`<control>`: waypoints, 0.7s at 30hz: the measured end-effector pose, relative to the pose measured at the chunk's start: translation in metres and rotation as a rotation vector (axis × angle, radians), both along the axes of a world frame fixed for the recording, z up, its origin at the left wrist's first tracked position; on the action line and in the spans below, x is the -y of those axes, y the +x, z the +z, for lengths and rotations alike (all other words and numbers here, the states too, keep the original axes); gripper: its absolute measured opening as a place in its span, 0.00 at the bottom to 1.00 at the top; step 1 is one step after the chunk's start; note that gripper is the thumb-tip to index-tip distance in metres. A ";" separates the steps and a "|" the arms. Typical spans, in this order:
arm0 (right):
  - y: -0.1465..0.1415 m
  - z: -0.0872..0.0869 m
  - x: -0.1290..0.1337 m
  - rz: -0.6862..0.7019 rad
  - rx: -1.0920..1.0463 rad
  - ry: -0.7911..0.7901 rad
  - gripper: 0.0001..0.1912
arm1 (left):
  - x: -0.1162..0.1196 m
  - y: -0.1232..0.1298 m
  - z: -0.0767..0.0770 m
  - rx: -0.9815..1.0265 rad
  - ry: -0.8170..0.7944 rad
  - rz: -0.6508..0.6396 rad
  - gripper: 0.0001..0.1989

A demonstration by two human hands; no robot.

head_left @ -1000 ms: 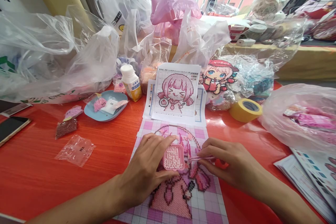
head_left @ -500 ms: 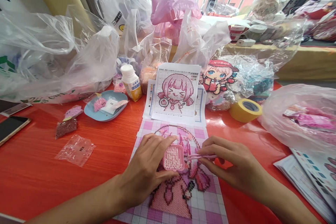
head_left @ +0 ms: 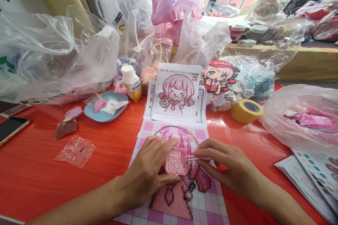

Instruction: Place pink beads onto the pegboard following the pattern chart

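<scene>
My left hand (head_left: 149,165) grips a small pink tray (head_left: 176,173) of pale beads (head_left: 175,161) between thumb and fingers, over the pegboard. Pinched in my right hand (head_left: 224,161) are pink tweezers (head_left: 198,158), their tips pointing left at the tray's right edge. Whether the tips hold a bead is too small to tell. Beneath both hands lies a checked pink-and-white pegboard (head_left: 211,204) with a partly bead-covered character figure (head_left: 171,200). My left hand and the tray hide some of the figure's middle. Behind the board stands a printed pattern sheet (head_left: 176,93) of a pink-haired character.
A blue plate (head_left: 105,119) with bead packets and a white bottle (head_left: 131,82) are at the back left. Small bags (head_left: 75,151) and a phone (head_left: 12,128) lie left. Yellow tape (head_left: 246,110), a plastic bag (head_left: 303,119) and papers (head_left: 308,179) are right.
The pink tray has shifted slightly down and right in my left hand. My right hand has moved a little left, bringing the tweezers' tips to the tray's edge.
</scene>
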State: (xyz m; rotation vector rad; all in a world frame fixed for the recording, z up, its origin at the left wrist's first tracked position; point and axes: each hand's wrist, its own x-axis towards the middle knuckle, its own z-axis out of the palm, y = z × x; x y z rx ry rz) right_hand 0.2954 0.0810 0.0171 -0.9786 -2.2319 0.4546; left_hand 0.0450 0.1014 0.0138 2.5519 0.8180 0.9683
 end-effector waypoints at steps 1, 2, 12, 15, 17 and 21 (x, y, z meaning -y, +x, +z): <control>0.000 0.000 0.000 0.003 0.000 -0.003 0.09 | 0.000 0.000 0.000 0.001 -0.001 0.000 0.30; 0.000 -0.001 0.000 0.005 -0.001 -0.006 0.09 | 0.000 0.000 0.000 0.002 -0.002 0.000 0.30; -0.001 0.003 -0.001 0.019 0.008 -0.015 0.07 | 0.001 0.000 0.002 -0.012 0.003 0.006 0.29; -0.002 0.004 -0.001 0.012 -0.004 -0.006 0.06 | 0.001 0.000 0.006 -0.032 0.014 0.002 0.29; -0.001 0.006 -0.001 0.004 -0.017 -0.003 0.06 | 0.001 0.001 0.009 -0.040 0.025 0.002 0.29; 0.001 0.008 -0.002 -0.018 -0.019 0.013 0.06 | -0.001 0.001 0.011 -0.049 0.041 0.008 0.30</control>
